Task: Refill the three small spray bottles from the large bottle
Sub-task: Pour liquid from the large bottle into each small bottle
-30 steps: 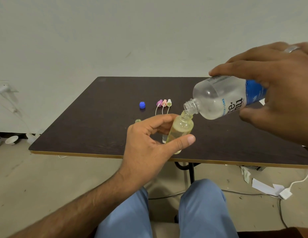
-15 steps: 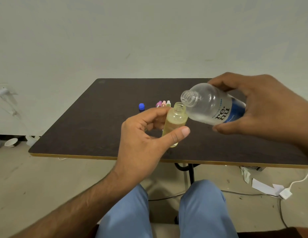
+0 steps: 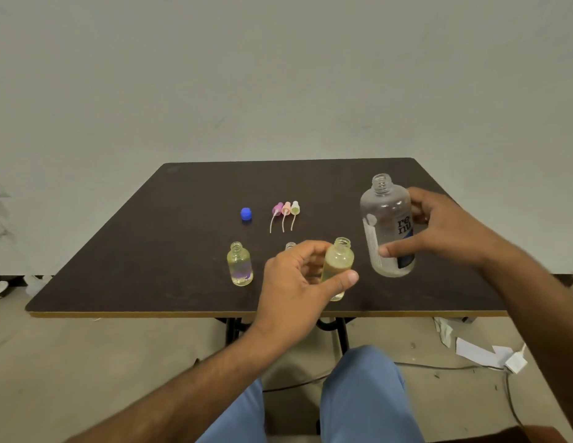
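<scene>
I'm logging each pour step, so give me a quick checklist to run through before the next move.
1. Large clear plastic bottle upright, not dripping: ok.
2. Right hand grip on it: ok.
3. Small yellowish glass bottle held upright in left hand: ok.
4. Its fill level: cannot tell.
5. Second small bottle standing open on the dark table: ok.
6. Three spray heads within reach: ok.
</scene>
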